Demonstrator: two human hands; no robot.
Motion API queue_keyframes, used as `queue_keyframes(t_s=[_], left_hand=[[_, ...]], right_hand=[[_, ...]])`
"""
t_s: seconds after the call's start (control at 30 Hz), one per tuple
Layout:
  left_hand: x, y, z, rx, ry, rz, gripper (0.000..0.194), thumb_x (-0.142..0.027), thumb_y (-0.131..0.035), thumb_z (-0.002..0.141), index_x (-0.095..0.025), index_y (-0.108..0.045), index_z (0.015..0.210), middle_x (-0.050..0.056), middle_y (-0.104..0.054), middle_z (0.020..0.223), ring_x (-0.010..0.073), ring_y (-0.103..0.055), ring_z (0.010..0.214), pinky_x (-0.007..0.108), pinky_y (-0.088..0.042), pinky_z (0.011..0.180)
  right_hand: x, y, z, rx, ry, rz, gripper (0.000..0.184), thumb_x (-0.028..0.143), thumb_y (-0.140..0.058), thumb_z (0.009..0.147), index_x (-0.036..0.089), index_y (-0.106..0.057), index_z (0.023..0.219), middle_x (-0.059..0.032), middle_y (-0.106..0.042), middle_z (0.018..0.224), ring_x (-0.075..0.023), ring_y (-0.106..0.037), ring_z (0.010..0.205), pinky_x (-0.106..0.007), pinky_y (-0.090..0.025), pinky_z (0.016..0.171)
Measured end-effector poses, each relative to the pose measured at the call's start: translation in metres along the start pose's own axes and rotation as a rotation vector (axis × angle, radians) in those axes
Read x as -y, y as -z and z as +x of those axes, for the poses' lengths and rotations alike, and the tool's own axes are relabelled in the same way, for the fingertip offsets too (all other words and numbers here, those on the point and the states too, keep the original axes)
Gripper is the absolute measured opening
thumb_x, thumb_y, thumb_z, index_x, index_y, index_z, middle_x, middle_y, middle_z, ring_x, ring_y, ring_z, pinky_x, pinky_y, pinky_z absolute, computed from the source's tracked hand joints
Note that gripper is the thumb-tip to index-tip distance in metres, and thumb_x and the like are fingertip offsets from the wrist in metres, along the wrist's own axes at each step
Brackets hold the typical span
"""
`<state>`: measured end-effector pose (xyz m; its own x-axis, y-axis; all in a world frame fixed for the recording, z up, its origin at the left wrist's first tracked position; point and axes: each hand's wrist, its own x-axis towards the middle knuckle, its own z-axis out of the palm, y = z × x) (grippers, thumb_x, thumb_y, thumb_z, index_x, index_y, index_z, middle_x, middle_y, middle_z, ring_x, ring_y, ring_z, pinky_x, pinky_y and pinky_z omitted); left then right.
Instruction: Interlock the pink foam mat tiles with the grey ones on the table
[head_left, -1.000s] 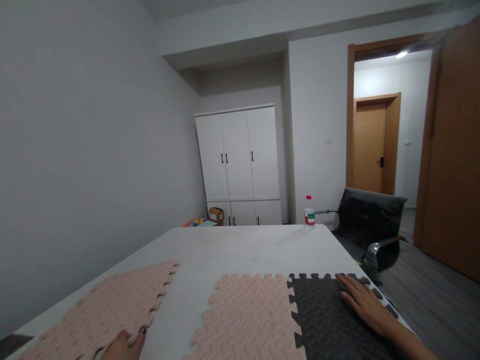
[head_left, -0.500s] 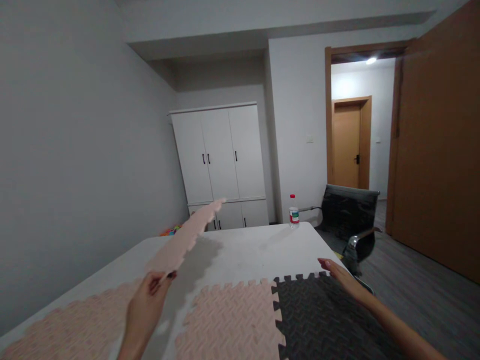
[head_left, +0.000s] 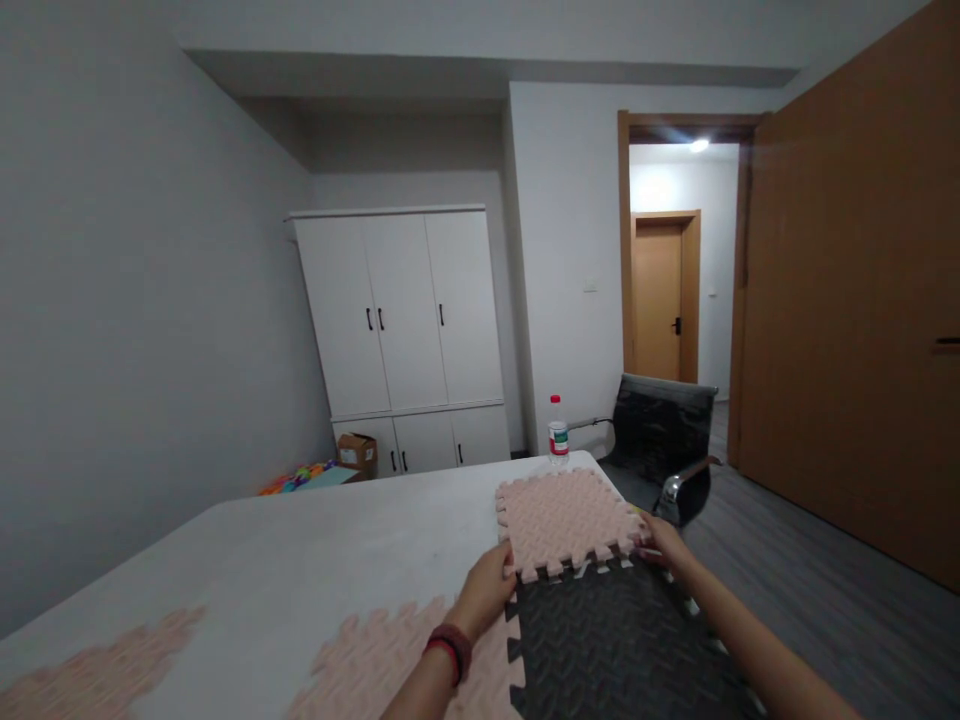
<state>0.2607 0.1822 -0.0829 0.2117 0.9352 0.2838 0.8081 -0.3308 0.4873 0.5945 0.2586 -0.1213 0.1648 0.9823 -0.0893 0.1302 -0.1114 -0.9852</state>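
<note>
A pink foam mat tile (head_left: 562, 515) with toothed edges lies behind the dark grey foam tile (head_left: 615, 640), its near edge against or just over that tile's far edge. My left hand (head_left: 489, 585) is closed on the pink tile's near left corner. At its near right corner my right hand (head_left: 656, 538) grips the edge, fingers partly hidden. Another pink tile (head_left: 397, 650) is joined to the dark tile's left side, partly covered by my left forearm. Farther left lies one more pink tile (head_left: 105, 670), cut off by the frame.
The white table (head_left: 360, 530) carries the tiles. A water bottle (head_left: 558, 435) with a red cap stands at its far right corner. Beyond are a black chair (head_left: 660, 430), a white cabinet (head_left: 397, 320), a cardboard box (head_left: 357, 453) and colourful items (head_left: 300, 478).
The pink tile, raised in my left hand at the left before, has moved right and down to the dark tile's far edge. My right hand has closed on its right corner.
</note>
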Motion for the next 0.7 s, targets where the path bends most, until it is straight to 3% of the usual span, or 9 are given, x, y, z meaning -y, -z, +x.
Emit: queue_keyframes(t_s=[0.13,0.3,0.43,0.7], left_hand=[[0.013,-0.007,-0.001,0.018,0.017,0.115,0.012,-0.022,-0.039,0.075,-0.020,-0.050,0.080,0.002,-0.060,0.085,0.0149,-0.052,0.082,0.025,-0.036,0.071],[0.013,-0.018,0.005,0.047,0.002,0.258,0.026,-0.036,-0.037,0.081,-0.019,-0.052,0.093,0.006,-0.059,0.100,0.0185,-0.052,0.095,0.028,-0.037,0.081],[0.013,-0.027,0.011,0.072,0.001,0.354,0.037,-0.039,-0.038,0.080,-0.017,-0.052,0.106,0.011,-0.054,0.117,0.0231,-0.049,0.105,0.034,-0.037,0.087],[0.018,-0.032,0.012,0.072,-0.002,0.474,0.045,-0.041,-0.031,0.083,-0.016,-0.049,0.116,0.013,-0.051,0.125,0.0280,-0.045,0.111,0.043,-0.036,0.089]], right_hand=[[-0.013,-0.002,0.009,-0.087,0.046,-0.303,0.052,0.041,-0.050,0.072,0.012,-0.049,0.114,-0.0151,-0.065,0.098,-0.0267,-0.063,0.089,-0.040,-0.048,0.078],[-0.031,0.001,0.003,-0.141,0.203,-0.579,0.052,0.040,-0.051,0.072,0.007,-0.053,0.113,-0.0190,-0.062,0.107,-0.0298,-0.056,0.104,-0.038,-0.038,0.090],[-0.046,-0.001,-0.003,-0.179,0.309,-0.687,0.053,0.041,-0.043,0.078,0.008,-0.049,0.119,-0.0177,-0.057,0.117,-0.0253,-0.054,0.107,-0.033,-0.036,0.093],[-0.055,-0.002,0.003,-0.227,0.382,-0.782,0.045,0.038,-0.041,0.079,0.011,-0.053,0.112,-0.0139,-0.062,0.107,-0.0222,-0.057,0.099,-0.028,-0.039,0.086]])
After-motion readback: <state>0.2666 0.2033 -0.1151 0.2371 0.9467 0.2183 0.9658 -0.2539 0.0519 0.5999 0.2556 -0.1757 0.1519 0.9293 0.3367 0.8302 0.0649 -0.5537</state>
